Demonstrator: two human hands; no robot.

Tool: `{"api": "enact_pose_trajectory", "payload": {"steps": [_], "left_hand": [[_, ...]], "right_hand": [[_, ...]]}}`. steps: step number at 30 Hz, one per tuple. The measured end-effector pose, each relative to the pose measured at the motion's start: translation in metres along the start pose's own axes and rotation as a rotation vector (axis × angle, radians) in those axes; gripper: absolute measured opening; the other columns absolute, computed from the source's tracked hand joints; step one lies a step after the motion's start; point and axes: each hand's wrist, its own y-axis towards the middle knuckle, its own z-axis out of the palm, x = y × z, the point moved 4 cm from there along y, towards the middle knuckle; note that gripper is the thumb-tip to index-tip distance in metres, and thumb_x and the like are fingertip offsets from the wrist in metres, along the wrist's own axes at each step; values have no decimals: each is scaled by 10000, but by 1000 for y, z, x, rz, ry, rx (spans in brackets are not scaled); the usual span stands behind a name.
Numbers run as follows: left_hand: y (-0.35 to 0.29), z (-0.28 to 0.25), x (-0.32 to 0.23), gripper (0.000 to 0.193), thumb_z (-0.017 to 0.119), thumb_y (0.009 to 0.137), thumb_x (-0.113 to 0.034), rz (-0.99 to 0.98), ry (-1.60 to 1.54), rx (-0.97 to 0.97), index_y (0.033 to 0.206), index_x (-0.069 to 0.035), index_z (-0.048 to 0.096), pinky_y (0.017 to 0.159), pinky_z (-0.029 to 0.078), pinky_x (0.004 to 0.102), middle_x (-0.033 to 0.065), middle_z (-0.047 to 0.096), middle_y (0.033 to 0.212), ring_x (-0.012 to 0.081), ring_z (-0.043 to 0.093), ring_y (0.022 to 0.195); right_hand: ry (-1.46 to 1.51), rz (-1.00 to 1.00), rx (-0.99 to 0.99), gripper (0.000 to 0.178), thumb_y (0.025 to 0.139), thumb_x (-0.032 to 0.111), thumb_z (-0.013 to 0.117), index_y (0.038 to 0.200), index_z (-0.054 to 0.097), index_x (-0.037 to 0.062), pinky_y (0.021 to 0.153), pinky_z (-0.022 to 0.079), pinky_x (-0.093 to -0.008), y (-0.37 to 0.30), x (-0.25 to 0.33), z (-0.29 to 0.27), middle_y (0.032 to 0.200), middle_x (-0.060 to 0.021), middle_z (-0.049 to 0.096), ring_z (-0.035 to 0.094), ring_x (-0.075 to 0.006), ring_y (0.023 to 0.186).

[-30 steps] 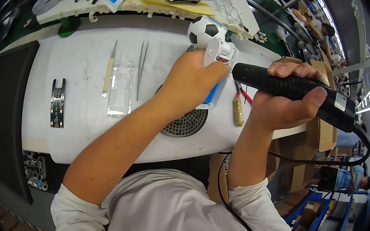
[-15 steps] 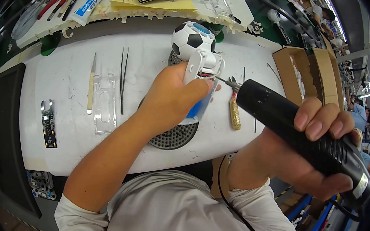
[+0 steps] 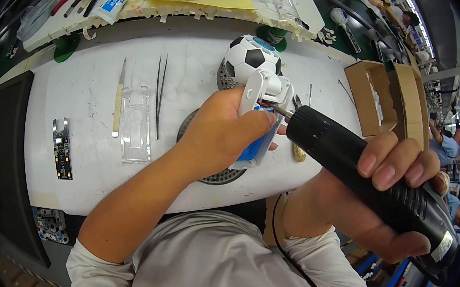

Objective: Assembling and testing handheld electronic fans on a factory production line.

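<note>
My left hand [image 3: 219,125] is closed around the white handle of a soccer-ball-headed device [image 3: 253,62], its black-and-white ball pointing away from me. The handle is open on one side, showing a little red wiring and a blue part [image 3: 254,147] below my thumb. In my right hand [image 3: 354,209] is a black corded electric screwdriver [image 3: 337,146], gripped along its body. Its bit reaches into the open handle just under the ball. Whether the tip sits on a screw cannot be seen. A wooden-handled tool [image 3: 299,153] lies mostly hidden behind the screwdriver.
On the white table [image 3: 105,187] lie a circuit board [image 3: 62,150], a clear plastic cover [image 3: 135,125], a knife [image 3: 119,99] and black tweezers [image 3: 160,97]. Round black ribbed pads sit beneath my left hand. A black tray [image 3: 11,166] borders the left; a cardboard box [image 3: 368,98] stands right.
The device has shifted slightly right and nearer to me. The screwdriver's bit has gone deeper into the handle, and its body now covers most of the wooden-handled tool.
</note>
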Motion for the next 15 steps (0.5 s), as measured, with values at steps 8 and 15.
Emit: {"api": "enact_pose_trajectory", "payload": {"steps": [8,15], "left_hand": [[1,4,4,275,549,864,-207,12,-56,-51,1015,22,576,639,510,290,101,646,877,143,624,710],[1,-3,5,298,528,894,-187,-22,197,-60,1100,23,571,706,488,258,73,633,931,127,605,807]], "right_hand": [[65,18,-10,728,712,551,738,1086,410,19,554,418,-285,-1,-5,-2,910,-72,429,495,-166,668],[-8,52,41,689,731,619,682,1027,466,35,579,436,-308,-5,-6,-2,907,-70,431,515,-179,682]]}}
